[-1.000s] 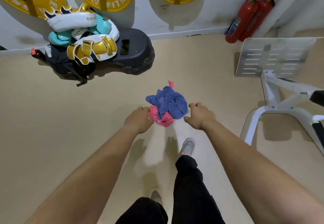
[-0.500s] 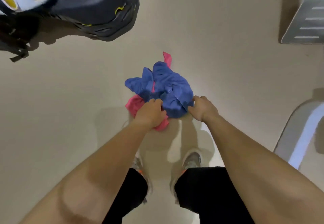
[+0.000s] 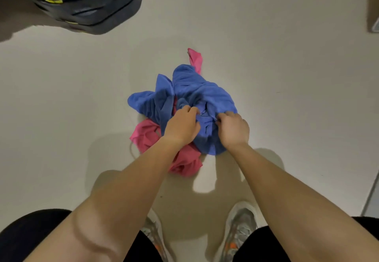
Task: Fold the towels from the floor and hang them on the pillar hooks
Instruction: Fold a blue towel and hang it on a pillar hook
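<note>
Pickup stage, right at the start: nothing folded, nothing hung, no pillar or hooks anywhere in view. Crouching over the heap on the floor [image 3: 287,97] with both hands down in it. Gripping the blue towel [image 3: 201,93] with the left hand [image 3: 181,125], fingers [image 3: 189,109] curled tight round a bunch of cloth near the middle. Pinching a fold of the same towel with the right hand [image 3: 233,129], just beside the left fingertips, knuckles bent (no telling how big a pinch). Under both sets of fingers, poking out beyond them and back toward the wrists: the pink towel [image 3: 146,134], tangled in with the blue.

Next up, probably: lift the blue clear of the pink, then hunt for two corners, since no folding from a bunched grip in the middle. Needs a shake-out and a slide of the fingers out to an edge. Worth watching for the pink riding up with it, looks well wound in.

Far off to the left of the fingers, some dark gear [image 3: 82,1]; back behind the wrists, shoes [image 3: 239,227].
</note>
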Demonstrator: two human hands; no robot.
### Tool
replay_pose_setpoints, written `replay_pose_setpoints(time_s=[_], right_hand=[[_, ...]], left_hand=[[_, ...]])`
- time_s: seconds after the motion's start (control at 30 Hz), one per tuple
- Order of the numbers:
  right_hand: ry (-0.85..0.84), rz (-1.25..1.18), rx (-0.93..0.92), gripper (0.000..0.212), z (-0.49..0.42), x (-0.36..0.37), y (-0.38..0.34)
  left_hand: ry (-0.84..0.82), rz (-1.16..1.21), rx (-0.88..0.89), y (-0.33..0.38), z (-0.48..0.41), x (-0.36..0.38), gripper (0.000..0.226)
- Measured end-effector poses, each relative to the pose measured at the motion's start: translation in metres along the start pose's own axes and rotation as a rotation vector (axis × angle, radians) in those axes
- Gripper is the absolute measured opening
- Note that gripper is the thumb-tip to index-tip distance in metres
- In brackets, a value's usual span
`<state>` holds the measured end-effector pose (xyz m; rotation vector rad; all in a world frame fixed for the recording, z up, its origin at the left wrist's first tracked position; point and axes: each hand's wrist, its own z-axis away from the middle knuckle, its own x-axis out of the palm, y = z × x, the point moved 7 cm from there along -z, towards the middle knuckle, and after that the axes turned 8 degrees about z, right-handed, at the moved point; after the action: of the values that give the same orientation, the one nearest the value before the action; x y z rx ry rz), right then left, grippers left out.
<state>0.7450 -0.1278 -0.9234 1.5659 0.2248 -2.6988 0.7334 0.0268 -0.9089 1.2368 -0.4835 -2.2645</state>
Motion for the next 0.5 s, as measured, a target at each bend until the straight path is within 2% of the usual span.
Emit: replay_pose_setpoints(time_s=[0.13, 0.27, 0.37, 0.5], right_hand=[[-0.104, -0.146, -0.103, 0.021, 0.044, -0.061, -0.011], [-0.173, -0.201, -0.19, 0.028, 0.115, -0.164, -0.035], [-0.211, -0.256, -0.228, 0.029, 0.172, -0.248, -0.056], [-0.161, -0.236, -0.241, 0.021, 0.244, -0.372, -0.084]], left_hand=[[-0.015, 0.053, 0.065, 0.039, 0.045, -0.038, 0.042], [-0.015, 0.142, 0.103, 0.092, 0.117, -0.099, 0.034], [0.029, 0.175, 0.09, 0.135, 0.176, -0.166, 0.032], [0.064, 0.21, 0.096, 0.205, 0.263, -0.271, 0.015]])
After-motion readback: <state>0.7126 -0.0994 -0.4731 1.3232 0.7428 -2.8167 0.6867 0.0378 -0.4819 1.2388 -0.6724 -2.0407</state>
